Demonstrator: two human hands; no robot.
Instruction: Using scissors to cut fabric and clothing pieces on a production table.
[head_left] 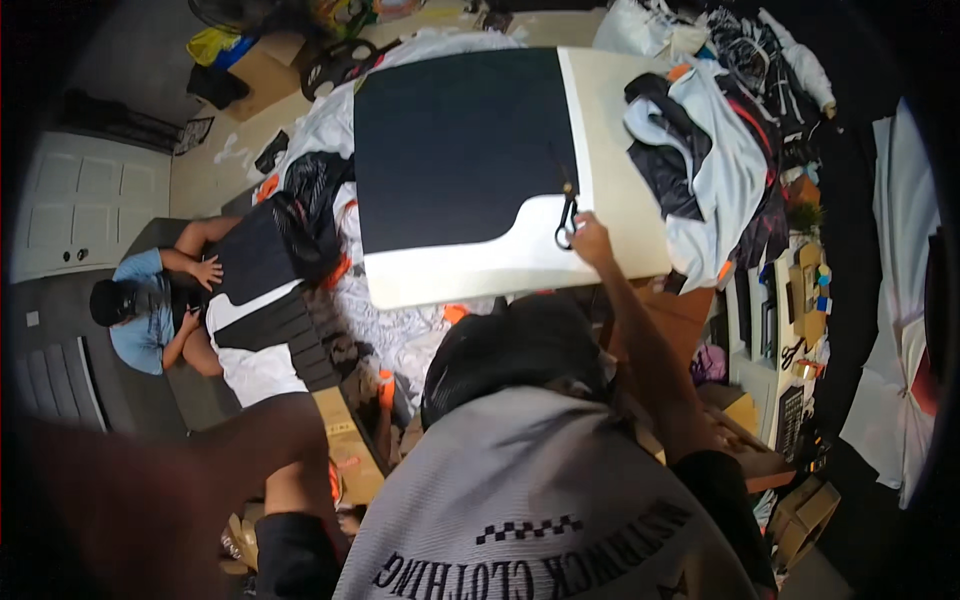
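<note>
R hand [590,238] is curling its fingers partway round the handles of black scissors [566,225], blades pointing away over the dark panel [460,140]. L arm [250,440] is blurring at lower L, prob. too near the lens; can't tell L hand's opening or grip. Panel is lying flat, matte & smooth, near R corner curving inward, w/ a white layer [430,275] showing along near & R edges. Bare cream tabletop [630,190] is leaving room on R, up to a crumpled white/black fabric heap [710,150].
</note>
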